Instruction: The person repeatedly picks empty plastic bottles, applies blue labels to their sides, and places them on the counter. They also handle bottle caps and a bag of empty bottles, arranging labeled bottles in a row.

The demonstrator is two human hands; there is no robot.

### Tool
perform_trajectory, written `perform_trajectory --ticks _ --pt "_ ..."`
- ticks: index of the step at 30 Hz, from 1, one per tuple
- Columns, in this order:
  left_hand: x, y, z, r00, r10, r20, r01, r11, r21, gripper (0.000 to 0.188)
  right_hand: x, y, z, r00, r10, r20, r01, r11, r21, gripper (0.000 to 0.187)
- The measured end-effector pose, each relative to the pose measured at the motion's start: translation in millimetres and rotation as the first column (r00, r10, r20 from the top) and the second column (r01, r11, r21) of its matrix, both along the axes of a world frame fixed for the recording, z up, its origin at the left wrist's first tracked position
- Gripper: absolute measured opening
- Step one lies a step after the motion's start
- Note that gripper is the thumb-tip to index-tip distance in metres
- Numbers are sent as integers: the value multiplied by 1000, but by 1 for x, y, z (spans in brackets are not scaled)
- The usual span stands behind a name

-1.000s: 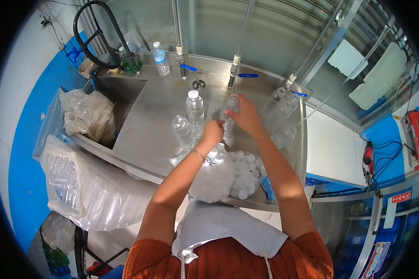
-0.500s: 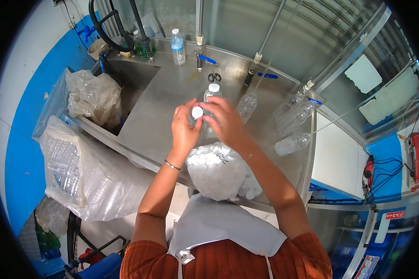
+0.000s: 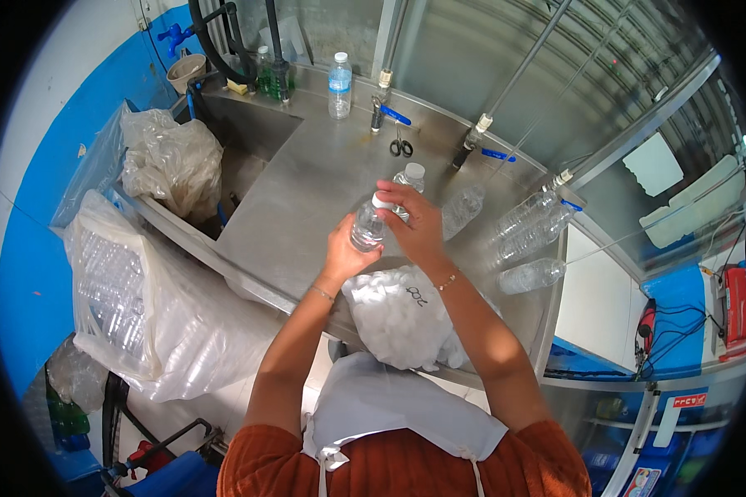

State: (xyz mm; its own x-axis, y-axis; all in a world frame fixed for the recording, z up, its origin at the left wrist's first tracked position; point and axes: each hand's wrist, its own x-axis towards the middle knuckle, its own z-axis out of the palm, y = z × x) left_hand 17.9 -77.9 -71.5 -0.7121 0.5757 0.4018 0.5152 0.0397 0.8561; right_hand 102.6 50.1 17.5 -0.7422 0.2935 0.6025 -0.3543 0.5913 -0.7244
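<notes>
Steel counter [image 3: 282, 211], blue-and-white wall [image 3: 75, 132], left hand [image 3: 345, 253] gripping bottle [image 3: 368, 229], right hand [image 3: 416, 224] pinching cap [image 3: 380, 201]

grey steel surface [image 3: 282, 199]: beneath grip [image 3: 419, 228] | white-and-blue painted wall [image 3: 66, 157]: left of grip | large cloudy glass panels [image 3: 448, 54]: beyond grip | white tiled floor [image 3: 186, 411]: below grip, nearer the body | metal-framed glass-door cabinet [image 3: 642, 427]: right of grip

Wore rust-orange with ribbing in the top [image 3: 398, 470] and plain white in the apron [image 3: 398, 406]. Showed colourless in the held bottle [image 3: 367, 234], white in its cap [image 3: 381, 200], silver-grey in the worktop [image 3: 298, 195], milky white with dark marks [image 3: 416, 295] on the bag of caps [image 3: 389, 327], blue on the bottle label [image 3: 340, 85] and valve handle [image 3: 395, 114], black on the scissors [image 3: 401, 150], blue and white across the wall [image 3: 54, 199].
</notes>
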Motion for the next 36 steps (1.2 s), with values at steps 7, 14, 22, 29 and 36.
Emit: perform_trajectory --ticks 7,14,22,29,36 --pt "34 -54 92 779 -384 495 460 887 -35 58 14 -2 34 845 396 -359 -533 575 -621 19" --pt "31 -66 108 241 -594 767 614 705 353 63 25 -5 48 921 381 -77 -346 711 -613 24" --pt "37 -92 119 -499 -626 600 557 299 775 69 59 2 115 929 360 84 -357 814 458 35" --pt "29 -89 108 321 -752 576 833 514 206 77 63 -10 122 925 179 336 -274 925 263 39" --pt "44 -97 108 -473 -605 641 604 308 735 75 59 -13 120 945 326 21 -304 854 422 31"
